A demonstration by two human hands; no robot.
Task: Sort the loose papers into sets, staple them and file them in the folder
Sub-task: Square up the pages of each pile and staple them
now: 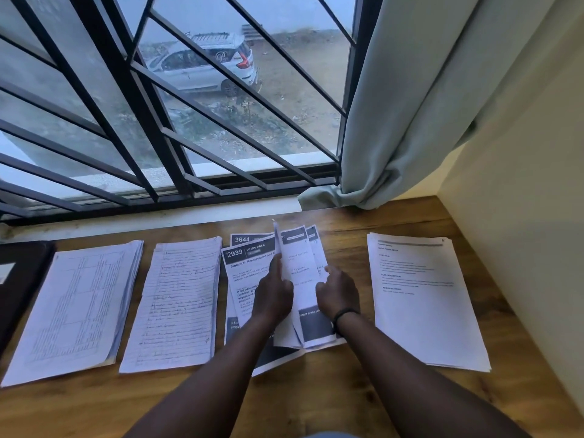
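Four paper piles lie in a row on the wooden desk (316, 399). At the left is a pile of printed tables (76, 308), then a pile of handwritten lined sheets (180, 298). In the middle sits a fanned pile of dark-headed printed sheets (243, 263) numbered 2939 and 3644. My left hand (273, 295) holds a lifted sheet (298, 273) of that pile, forefinger along its edge. My right hand (336, 292) pinches the sheets fanned to the right. A pile of typed white pages (423, 298) lies at the right. A dark folder (22, 279) is at the far left.
A barred window (158, 105) runs along the back of the desk, with a pale curtain (395, 121) bunched at its right end. A cream wall (521, 216) closes the desk's right side. Bare wood shows along the front edge.
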